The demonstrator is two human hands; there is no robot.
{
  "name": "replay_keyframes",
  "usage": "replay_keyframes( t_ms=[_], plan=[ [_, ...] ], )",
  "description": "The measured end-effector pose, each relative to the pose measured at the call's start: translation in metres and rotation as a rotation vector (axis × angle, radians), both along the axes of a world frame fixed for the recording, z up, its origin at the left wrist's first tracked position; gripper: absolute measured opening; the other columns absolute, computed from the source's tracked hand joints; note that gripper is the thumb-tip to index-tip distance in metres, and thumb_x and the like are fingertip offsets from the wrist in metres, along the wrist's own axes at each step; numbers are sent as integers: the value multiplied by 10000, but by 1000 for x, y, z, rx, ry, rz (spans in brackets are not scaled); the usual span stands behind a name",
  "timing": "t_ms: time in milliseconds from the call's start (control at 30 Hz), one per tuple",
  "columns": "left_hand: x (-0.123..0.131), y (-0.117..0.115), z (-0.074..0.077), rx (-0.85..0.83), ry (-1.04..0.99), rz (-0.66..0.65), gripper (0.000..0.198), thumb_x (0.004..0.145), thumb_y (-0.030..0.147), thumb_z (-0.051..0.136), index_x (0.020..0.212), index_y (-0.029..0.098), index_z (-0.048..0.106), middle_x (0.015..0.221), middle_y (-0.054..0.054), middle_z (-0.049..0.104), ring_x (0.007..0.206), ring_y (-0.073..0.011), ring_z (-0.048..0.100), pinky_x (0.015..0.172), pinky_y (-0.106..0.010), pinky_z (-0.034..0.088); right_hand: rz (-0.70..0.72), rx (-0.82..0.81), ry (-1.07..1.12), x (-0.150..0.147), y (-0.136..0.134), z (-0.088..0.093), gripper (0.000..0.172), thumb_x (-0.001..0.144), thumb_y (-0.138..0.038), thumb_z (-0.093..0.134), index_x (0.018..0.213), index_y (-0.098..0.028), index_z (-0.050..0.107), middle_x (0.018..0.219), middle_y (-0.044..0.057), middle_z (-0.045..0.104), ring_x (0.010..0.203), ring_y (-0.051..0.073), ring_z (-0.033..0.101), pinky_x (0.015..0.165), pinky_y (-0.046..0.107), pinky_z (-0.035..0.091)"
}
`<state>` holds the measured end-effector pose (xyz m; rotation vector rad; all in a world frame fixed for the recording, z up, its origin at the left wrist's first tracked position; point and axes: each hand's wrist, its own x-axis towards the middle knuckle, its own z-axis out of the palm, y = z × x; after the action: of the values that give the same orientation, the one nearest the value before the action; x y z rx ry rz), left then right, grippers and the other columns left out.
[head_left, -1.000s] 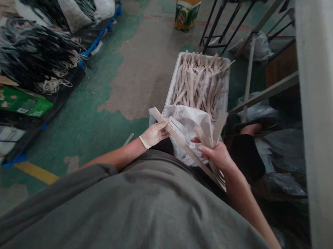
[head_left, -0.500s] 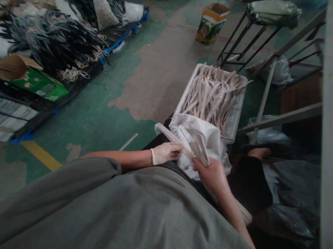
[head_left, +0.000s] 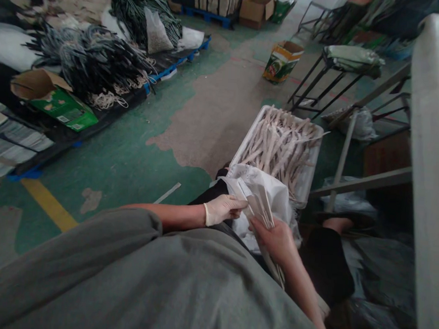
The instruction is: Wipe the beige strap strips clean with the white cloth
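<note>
My right hand (head_left: 274, 240) is closed around a bundle of flat, pale strips (head_left: 264, 207); their upper ends fan out above the fist and their lower ends hang below it. A thin whitish glove covers my left hand (head_left: 224, 209), whose thumb and fingers pinch at the left edge of the bundle, apparently on one strip. Its fingertips partly hide what is between them. Under both hands a white plastic bag (head_left: 281, 188) lies crumpled over my lap. Just beyond it stands a white tray (head_left: 313, 177) heaped with long, wrinkled pale strips (head_left: 276, 143).
A grey table or frame edge (head_left: 429, 147) rises close on my right, with metal bars beneath. Ahead stand a black-legged stool (head_left: 314, 81) and an open carton (head_left: 281, 61). Black cord bundles (head_left: 95, 62) and a green box (head_left: 63, 108) sit on a pallet at left.
The long strip that stuck out past my left hand no longer shows there. My left hand has shifted slightly right, toward the bundle. The view has tilted up, showing more of the background.
</note>
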<state>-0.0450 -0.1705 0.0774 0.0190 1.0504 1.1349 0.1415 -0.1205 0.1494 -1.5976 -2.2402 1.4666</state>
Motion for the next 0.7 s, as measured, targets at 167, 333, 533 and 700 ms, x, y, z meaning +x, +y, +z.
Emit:
replay_keyframes(
  t_ms=[167,333,533,700],
  plan=[
    [-14,2,4,13,42,75,471,500,363,978,711,127,630,611,45,537,554,-61,471,578,-217,410,-27,-78,7,19,-2,7,421,765,-576,609,628,-185,680,440,18,570,423,166,521,448,278,388],
    [5,2,5,-1,-53,-91,487,490,381,978,683,131,608,582,36,532,517,-72,477,548,-226,408,-101,-38,32,5,0,4,374,756,-537,618,643,-184,671,480,30,607,419,161,525,433,274,376],
    [-11,11,6,6,26,33,385,580,284,948,664,130,605,586,31,544,527,-69,496,551,-214,421,-56,-124,75,32,-5,0,418,782,-560,637,597,-187,670,429,7,534,418,155,483,442,285,377],
    [6,5,2,7,-63,-137,351,614,274,935,717,119,638,616,3,589,524,-81,517,535,-216,427,-137,-103,102,17,-6,-6,364,762,-518,661,629,-178,661,500,26,613,437,154,528,446,275,399]
  ],
)
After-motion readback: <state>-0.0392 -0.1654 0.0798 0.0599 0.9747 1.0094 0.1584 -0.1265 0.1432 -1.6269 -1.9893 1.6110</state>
